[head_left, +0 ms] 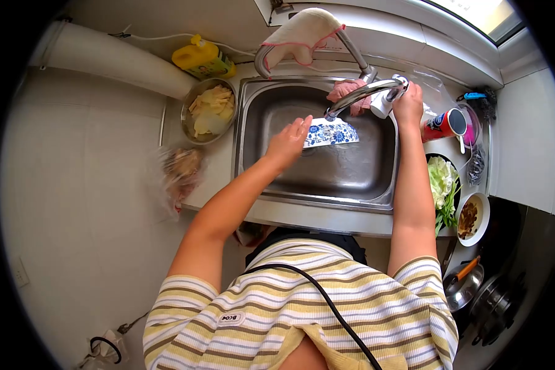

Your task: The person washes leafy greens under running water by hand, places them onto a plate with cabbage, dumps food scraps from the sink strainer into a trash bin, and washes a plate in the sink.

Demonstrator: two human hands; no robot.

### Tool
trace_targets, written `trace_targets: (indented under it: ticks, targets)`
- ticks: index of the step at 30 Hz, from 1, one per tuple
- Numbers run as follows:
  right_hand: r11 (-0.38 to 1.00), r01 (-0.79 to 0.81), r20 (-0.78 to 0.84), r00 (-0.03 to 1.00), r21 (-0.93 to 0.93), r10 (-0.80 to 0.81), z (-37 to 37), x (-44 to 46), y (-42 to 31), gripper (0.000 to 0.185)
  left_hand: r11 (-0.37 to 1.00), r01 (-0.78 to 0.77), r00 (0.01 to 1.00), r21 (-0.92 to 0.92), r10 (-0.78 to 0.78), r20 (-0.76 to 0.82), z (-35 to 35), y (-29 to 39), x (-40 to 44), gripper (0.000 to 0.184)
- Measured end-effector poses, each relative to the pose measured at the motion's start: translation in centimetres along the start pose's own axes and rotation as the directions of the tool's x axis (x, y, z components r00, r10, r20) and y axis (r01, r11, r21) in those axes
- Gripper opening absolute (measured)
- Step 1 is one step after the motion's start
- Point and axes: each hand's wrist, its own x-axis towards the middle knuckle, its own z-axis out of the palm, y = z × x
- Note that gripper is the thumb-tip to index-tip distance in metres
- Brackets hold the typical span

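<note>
A white bowl with blue flowers (332, 134) is tipped on its side over the sink (351, 179), beneath the spout of the chrome faucet (367, 90). My left hand (288, 143) grips the bowl by its left end, and the fingers behind it are partly hidden. At the sink's back right corner, my right hand (408, 106) closes on the faucet, near its white part (382, 103). The exact piece under those fingers is hidden. A pink cloth (349, 94) lies behind the spout.
Left of the sink stand a metal bowl of pale slices (197, 126) and a yellow jug (203, 57). On the right are a red can (443, 125), leafy greens (443, 185) and a white bowl with brown food (480, 233). A light cloth (302, 36) hangs over a metal pipe.
</note>
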Motion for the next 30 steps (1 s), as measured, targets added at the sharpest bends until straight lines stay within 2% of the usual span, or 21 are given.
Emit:
trace_targets:
  ticks: [2,4,5,8,10,12,14,15,16,17,18,19,21,22,24,25,27,28,29,30]
  targets:
    - [0.998,0.058,-0.044,0.997,-0.031,-0.059,-0.3,-0.4,-0.5,0.031,1.000,0.004,1.000,-0.009,-0.004,-0.003,0.3,0.4,0.4,0.061]
    - [0.999,0.014,-0.005,1.000,-0.045,-0.014,-1.2,-1.0,-1.5,0.030,0.999,0.035,0.999,0.017,-0.035,0.008,0.1,0.8,0.7,0.064]
    - [0.993,0.067,0.023,0.998,-0.099,-0.065,-0.2,-0.9,-0.3,0.029,0.999,0.037,0.999,0.031,-0.037,-0.002,0.2,0.9,0.8,0.066]
    - [0.993,0.023,0.073,0.997,-0.118,-0.015,-1.4,-1.0,-0.5,0.035,0.997,0.055,0.998,0.052,-0.055,-0.013,0.7,0.9,1.4,0.071]
    - [0.993,0.017,0.044,0.999,-0.118,-0.012,-1.8,-1.4,0.4,0.039,0.991,0.131,0.986,-0.012,-0.129,0.104,0.2,1.1,1.7,0.072]
    - [0.991,0.127,-0.289,0.948,-0.034,-0.131,-2.6,-3.6,-0.1,0.040,0.986,0.167,0.984,-0.008,-0.166,0.059,0.2,0.7,1.0,0.071]
    - [0.955,-0.085,-0.045,0.994,0.285,0.102,-1.0,-6.6,-0.9,0.032,0.973,0.231,0.973,-0.023,-0.230,0.021,1.0,-0.3,-0.2,0.066]
    - [0.794,-0.318,0.286,0.939,0.517,0.190,1.6,-8.0,-1.3,0.027,0.949,0.308,0.951,-0.064,-0.305,0.046,0.2,-0.3,-0.7,0.061]
    - [0.553,-0.576,0.599,0.784,0.601,0.166,3.8,-9.4,-1.9,0.022,0.920,0.376,0.926,-0.108,-0.370,0.077,-0.5,-0.2,-1.0,0.057]
    - [0.312,-0.764,0.755,0.631,0.565,0.178,4.9,-10.3,-4.0,0.021,0.917,0.386,0.922,-0.102,-0.380,0.069,-0.5,-0.6,-1.3,0.057]
    - [0.057,-0.891,0.881,0.454,0.450,0.131,6.0,-10.9,-6.3,0.020,0.849,0.506,0.863,-0.151,-0.498,0.087,-0.5,-1.1,-1.8,0.054]
    - [-0.101,-0.907,0.911,0.398,0.408,0.103,7.8,-11.1,-7.5,0.020,0.760,0.619,0.785,-0.198,-0.609,0.112,-0.3,-1.6,-2.3,0.051]
    - [-0.372,-0.878,0.948,0.317,0.300,0.017,10.4,-11.3,-10.2,0.023,0.713,0.666,0.739,-0.219,-0.671,0.064,0.0,-2.5,-3.6,0.050]
    - [-0.367,-0.885,0.952,0.307,0.288,0.006,10.9,-11.5,-10.5,0.023,0.672,0.697,0.700,-0.249,-0.714,0.032,0.2,-2.8,-4.3,0.049]
    - [-0.260,-0.898,0.905,0.399,0.354,-0.146,8.5,-11.3,-12.0,0.025,0.639,0.720,0.673,-0.269,-0.738,0.048,0.6,-3.4,-5.1,0.051]
    - [-0.086,-0.917,0.890,0.400,0.390,-0.219,7.0,-11.2,-11.6,0.030,0.628,0.724,0.664,-0.287,-0.747,0.038,0.7,-3.3,-5.3,0.049]
    - [0.404,-0.802,0.861,0.505,0.441,0.062,5.2,-10.7,-10.4,0.023,0.600,0.734,0.638,-0.318,-0.770,0.018,0.8,-3.2,-5.3,0.048]
    - [0.658,-0.652,0.829,0.555,0.378,0.073,6.7,-10.1,-7.0,0.021,0.628,0.708,0.667,-0.322,-0.745,0.013,1.0,-3.0,-5.2,0.048]
    - [0.706,-0.493,0.697,0.717,0.508,0.000,8.1,-9.6,-3.2,0.023,0.658,0.680,0.698,-0.323,-0.716,0.011,1.2,-2.7,-5.2,0.048]
    - [0.770,-0.387,0.623,0.782,0.507,-0.017,8.0,-8.1,-0.4,0.024,0.649,0.686,0.691,-0.328,-0.723,0.015,1.1,-2.2,-5.2,0.048]
